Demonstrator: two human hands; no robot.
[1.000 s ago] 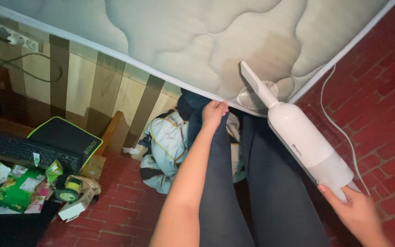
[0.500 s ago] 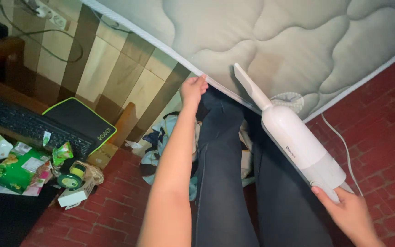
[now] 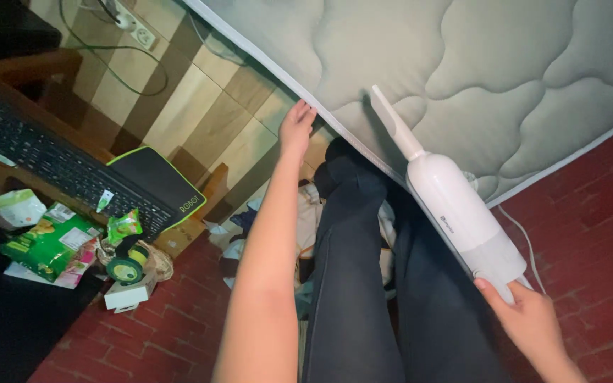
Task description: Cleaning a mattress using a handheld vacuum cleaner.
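— At the mattress [image 3: 462, 78] edge, what's different from a second ago?

— My left hand [image 3: 296, 128] has slid along the white piping, away from the corner. A second ago it sat right by my knee, close to the nozzle; now it is further up the edge, fingers curled over the piping, with the striped wall panel just behind. The vacuum [image 3: 448, 198] has followed: its nozzle tip used to rest near a round vent patch by the corner and now lies on plain quilting further in. I judge the pass is working its way along this side, corner part behind me.

— And your grip?

— My right hand [image 3: 526, 326] is closed around the vacuum's back end, thumb up by its clear section. My left hand is pinching the mattress edge, not merely resting on it.

— Where is the vacuum exactly?

— Slanting over my right thigh, nozzle tip touching the mattress just beside the piping.

— Count things for me.

— One vacuum, one mattress, two hands, both mine. One keyboard [image 3: 58, 174] at left, one black pad [image 3: 154, 181] with a green rim beside it, one tape roll [image 3: 126, 268] on a white box. One white cable [image 3: 530, 245] on the brick floor. The green packets I can't count surely.
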